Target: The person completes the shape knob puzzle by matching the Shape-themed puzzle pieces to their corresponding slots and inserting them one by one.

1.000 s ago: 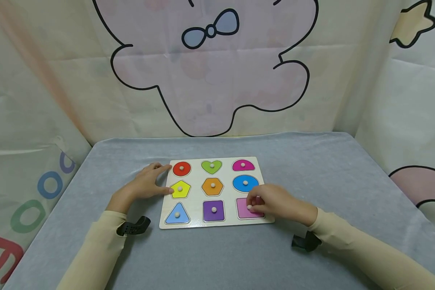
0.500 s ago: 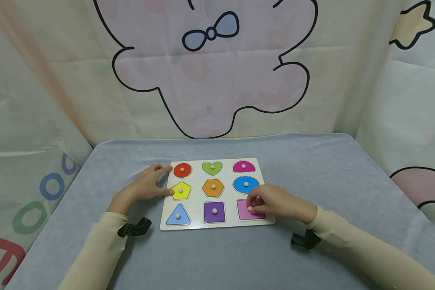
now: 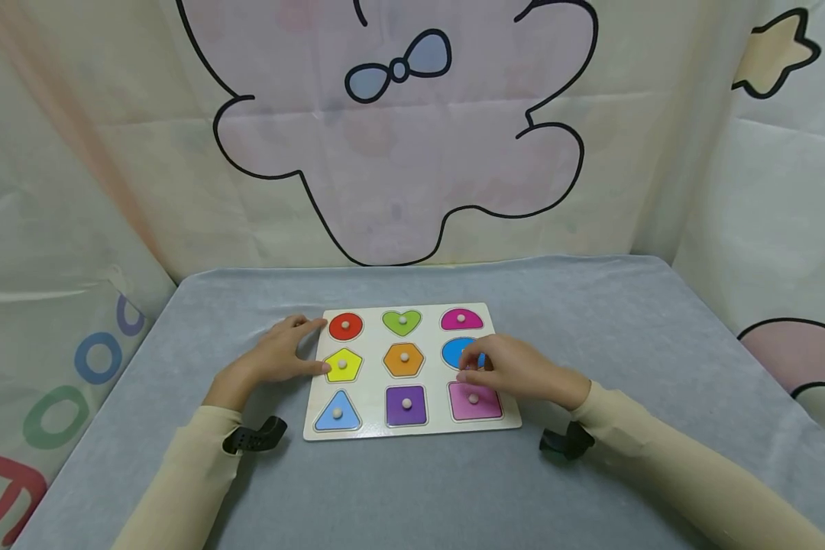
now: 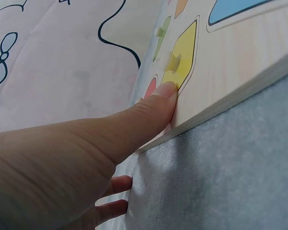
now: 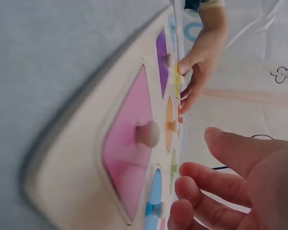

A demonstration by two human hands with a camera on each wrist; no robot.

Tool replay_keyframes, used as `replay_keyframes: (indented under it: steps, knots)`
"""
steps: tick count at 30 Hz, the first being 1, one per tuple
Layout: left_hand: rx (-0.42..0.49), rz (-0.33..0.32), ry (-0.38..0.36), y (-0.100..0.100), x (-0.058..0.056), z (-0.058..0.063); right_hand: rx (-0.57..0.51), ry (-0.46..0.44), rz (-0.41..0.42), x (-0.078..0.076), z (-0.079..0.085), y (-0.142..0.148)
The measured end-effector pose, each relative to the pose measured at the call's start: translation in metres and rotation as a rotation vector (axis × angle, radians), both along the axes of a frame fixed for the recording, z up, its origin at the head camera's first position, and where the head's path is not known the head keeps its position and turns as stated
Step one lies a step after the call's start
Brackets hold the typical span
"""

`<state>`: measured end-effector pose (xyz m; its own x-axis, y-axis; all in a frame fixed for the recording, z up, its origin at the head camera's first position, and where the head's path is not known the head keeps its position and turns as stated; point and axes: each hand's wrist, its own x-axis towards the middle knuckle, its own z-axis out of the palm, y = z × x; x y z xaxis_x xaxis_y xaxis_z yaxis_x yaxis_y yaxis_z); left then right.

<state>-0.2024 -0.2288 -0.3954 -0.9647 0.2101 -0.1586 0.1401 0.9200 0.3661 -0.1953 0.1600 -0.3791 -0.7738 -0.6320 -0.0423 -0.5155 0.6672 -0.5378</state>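
Note:
A pale wooden knob puzzle board (image 3: 373, 412) lies on the cloth-covered table, each colored shape seated in its own recess. My left hand (image 3: 268, 359) is at the board's left edge; its thumb rests on the board at the yellow pentagon (image 4: 186, 52), and its other fingers are stretched toward the upper left corner. My right hand (image 3: 522, 370) hovers over the right side, its fingers loosely bent with nothing between them. Below it the pink rectangle (image 5: 127, 153) sits in its recess, its round knob (image 5: 148, 134) apart from the fingertips. The hand partly hides the blue oval (image 3: 457, 351).
The grey-blue cloth (image 3: 399, 496) surrounds the board on all sides. Behind the table hangs a printed fabric backdrop (image 3: 399, 153). Each wrist carries a black strap, the left strap (image 3: 254, 435) and the right strap (image 3: 567, 441).
My right hand has let go of the pink rectangle's knob and risen slightly up and away from it. My left hand stays at the board's edge.

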Motion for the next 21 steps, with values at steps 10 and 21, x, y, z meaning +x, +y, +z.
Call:
replay_keyframes:
  steps: [10,21]
  knots:
    - [0.002,-0.006,0.010,-0.002,0.000,-0.002,-0.095,0.036,-0.028,-0.017,0.016,-0.017]
    - [-0.005,-0.009,0.017,-0.001,0.002,-0.001,-0.173,0.058,-0.054,-0.028,0.022,-0.030]
